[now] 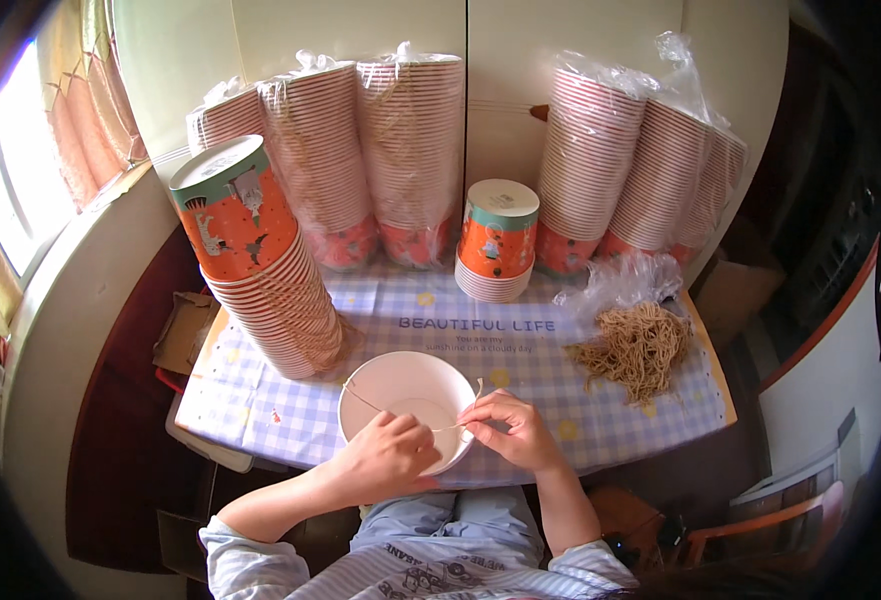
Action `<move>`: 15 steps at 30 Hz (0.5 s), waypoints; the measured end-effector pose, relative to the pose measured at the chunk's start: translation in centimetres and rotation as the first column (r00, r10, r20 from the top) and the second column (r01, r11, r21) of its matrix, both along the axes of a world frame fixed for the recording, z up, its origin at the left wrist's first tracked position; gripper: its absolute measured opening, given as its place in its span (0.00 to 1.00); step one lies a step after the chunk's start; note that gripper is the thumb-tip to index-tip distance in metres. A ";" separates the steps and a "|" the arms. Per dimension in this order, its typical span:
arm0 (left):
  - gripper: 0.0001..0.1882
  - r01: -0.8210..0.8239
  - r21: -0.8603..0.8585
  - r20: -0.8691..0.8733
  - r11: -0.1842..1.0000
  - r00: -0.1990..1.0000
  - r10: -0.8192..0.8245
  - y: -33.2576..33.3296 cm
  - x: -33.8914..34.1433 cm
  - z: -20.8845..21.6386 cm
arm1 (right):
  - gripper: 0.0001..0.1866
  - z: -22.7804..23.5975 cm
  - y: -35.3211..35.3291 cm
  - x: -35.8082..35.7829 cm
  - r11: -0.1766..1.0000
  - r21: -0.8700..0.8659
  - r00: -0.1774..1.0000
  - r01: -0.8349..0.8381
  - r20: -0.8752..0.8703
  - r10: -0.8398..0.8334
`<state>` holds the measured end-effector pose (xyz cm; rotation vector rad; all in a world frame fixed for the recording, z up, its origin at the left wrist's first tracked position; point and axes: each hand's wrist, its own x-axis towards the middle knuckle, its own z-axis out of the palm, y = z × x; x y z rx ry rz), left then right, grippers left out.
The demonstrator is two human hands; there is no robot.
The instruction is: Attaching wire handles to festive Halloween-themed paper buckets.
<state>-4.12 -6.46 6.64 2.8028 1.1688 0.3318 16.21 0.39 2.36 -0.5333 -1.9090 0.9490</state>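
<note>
A white paper bucket (407, 385) sits open side up at the table's front edge, right before me. A thin twine (362, 400) runs from the bucket's left rim toward my left hand (392, 455), which is curled closed over the near left rim. At the right rim my right hand (512, 428) pinches the twine between thumb and fingertips, and a loose end sticks up above it. A short stretch of twine spans the gap between both hands, across the bucket's mouth. The left fingertips are partly hidden.
A tall stack of orange-printed buckets (275, 290) leans at the left; a short stack (497, 240) stands at the back middle. Plastic-wrapped stacks (410, 150) line the back. A heap of twine (640, 350) lies at the right beside a clear plastic bag (625, 285). The tablecloth (280, 425) is checked.
</note>
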 end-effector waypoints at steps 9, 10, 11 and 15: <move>0.08 0.054 0.204 0.102 0.978 0.992 -0.076 2.8 -2.6 -1.0 | 0.06 2.4 -0.3 1.2 0.969 0.202 0.946 -0.145 0.315 0.076; 0.08 0.030 0.222 0.107 0.975 0.993 -0.055 3.5 -2.9 -1.0 | 0.06 2.8 -0.3 1.2 0.966 0.202 0.939 -0.161 0.333 0.087; 0.09 0.052 0.256 0.085 0.965 0.993 -0.076 4.4 -3.3 -0.7 | 0.06 3.0 -0.3 0.9 0.966 0.203 0.938 -0.162 0.337 0.087; 0.08 0.110 0.144 0.274 0.984 0.951 -0.146 7.5 -3.5 -2.4 | 0.05 3.6 0.2 -0.8 0.987 0.029 0.948 -0.160 0.283 0.146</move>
